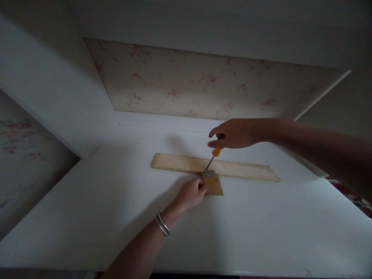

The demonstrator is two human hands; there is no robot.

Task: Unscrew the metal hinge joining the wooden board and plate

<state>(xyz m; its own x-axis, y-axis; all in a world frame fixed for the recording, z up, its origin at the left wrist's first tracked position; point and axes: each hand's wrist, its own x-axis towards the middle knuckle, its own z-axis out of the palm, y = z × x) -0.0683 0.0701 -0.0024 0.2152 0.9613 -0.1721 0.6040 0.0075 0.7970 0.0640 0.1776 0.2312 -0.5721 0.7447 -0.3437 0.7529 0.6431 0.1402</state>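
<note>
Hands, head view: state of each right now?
Left hand: fingers curled, pressing on the small wooden piece by the hinge.
Right hand: closed around the screwdriver, tip on the hinge.

Home interior: floral wallpaper (203, 83) behind white built-in shelf (116, 201)

Both forearms are bare to the edge of view, with no sleeves showing. The left hand (192, 192) has two thin silver bangles (163, 224) around its wrist. The right hand (232, 133) wears no visible ring, watch or glove.
</note>
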